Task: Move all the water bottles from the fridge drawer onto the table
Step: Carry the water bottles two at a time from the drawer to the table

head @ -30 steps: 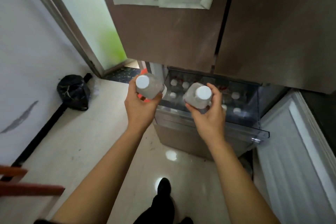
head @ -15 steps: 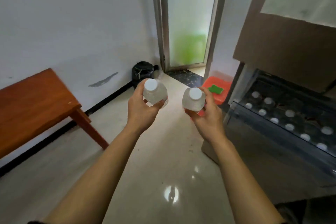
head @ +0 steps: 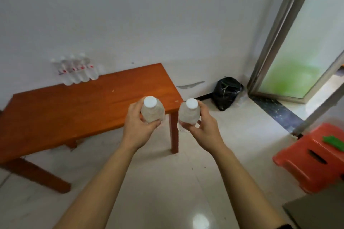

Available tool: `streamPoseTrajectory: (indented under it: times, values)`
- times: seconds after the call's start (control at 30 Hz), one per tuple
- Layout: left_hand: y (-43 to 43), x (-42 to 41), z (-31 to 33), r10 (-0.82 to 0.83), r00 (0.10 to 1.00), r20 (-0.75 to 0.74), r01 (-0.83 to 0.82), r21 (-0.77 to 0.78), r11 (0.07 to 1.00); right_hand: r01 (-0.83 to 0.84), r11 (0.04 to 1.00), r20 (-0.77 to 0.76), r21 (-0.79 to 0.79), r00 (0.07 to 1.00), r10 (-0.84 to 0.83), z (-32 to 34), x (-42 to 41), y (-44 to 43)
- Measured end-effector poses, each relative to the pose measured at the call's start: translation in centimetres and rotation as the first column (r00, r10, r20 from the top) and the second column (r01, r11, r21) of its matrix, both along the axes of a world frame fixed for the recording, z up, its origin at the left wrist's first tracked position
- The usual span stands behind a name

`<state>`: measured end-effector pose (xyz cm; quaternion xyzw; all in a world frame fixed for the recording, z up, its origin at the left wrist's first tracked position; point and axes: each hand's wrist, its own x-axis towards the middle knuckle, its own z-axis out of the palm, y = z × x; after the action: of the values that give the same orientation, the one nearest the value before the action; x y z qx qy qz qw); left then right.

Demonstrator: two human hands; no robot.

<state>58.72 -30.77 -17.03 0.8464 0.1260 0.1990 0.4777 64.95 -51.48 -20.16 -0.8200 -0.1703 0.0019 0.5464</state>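
A capped bottle (head: 153,110) in the left hand (head: 138,126), another bottle (head: 188,112) in the right hand (head: 204,126), beside the table (head: 55,113)

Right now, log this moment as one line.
phase: carry | left hand: grips left bottle | right hand: grips right bottle | table: bottle row by wall

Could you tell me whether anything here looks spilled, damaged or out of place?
Nothing looks spilled. The row of bottles stands upright on the table; the left hand and right hand each grip a capped bottle. Only a grey scuff marks the wall near the black bag.
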Motion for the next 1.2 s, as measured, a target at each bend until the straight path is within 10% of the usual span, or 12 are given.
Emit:
streamPoseTrajectory:
  times: [0.87, 1.2]
  values:
    - [37.6, 31.0, -2.9, 0.312, 0.949, -0.046, -0.306, 0.107, 0.946, -0.449, 0.892, -0.002, -0.057, 0.893, 0.45, -2.0, 37.8, 42.1]
    - [51.1, 41.8, -9.6, 0.199, 0.966, -0.165, -0.188, 0.078, 0.979, -0.318, 0.931, -0.11, -0.18, 0.947, 0.302, -6.8, 47.0, 53.2]
